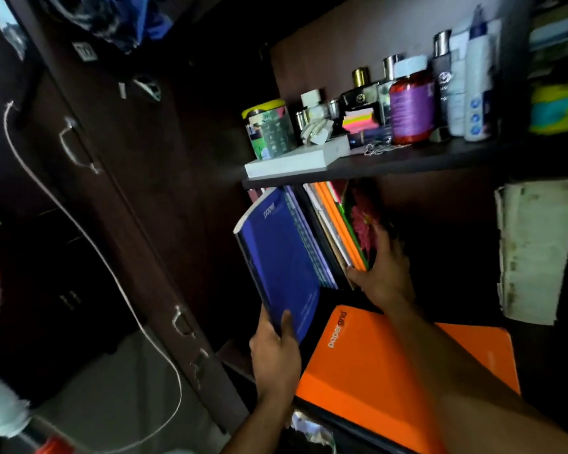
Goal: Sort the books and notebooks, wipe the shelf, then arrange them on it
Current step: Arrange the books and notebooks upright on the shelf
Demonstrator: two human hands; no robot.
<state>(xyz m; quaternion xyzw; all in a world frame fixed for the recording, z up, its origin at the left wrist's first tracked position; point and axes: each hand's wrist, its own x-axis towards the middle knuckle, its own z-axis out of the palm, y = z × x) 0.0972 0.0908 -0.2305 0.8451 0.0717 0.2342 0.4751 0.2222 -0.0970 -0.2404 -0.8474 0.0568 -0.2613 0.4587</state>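
Fingers [277, 352] of left hand [276, 362]: curled round the lower corner of blue notebook [281, 257], thumb on the cover; notebook held tilted, its top toward 11 o'clock, just left of the standing row.
Fingers [386, 247] of right hand [379, 273]: spread against the right face of the row of notebooks [328, 231], thumb at its lower edge; whether they grip cannot be told. The hand touches the flower-print cover [363, 221] at the row's right end.
Row: purple, pale and orange spines, leaning left, on the lower shelf beneath the upper shelf board [374, 167].
Orange notebook [391, 371]: lying flat at 5 o'clock from the row, partly under the right forearm.
Upper shelf: white book [295, 160] lying flat at its left edge; green-lidded tin [269, 129]; red bottle [410, 106]; white spray can [479, 83]; sticky notes [358, 119].
Stack of papers [535, 250]: at 3 o'clock from the row, well apart.
White cord [89, 244]: hanging over the dark cupboard doors at 9 o'clock.
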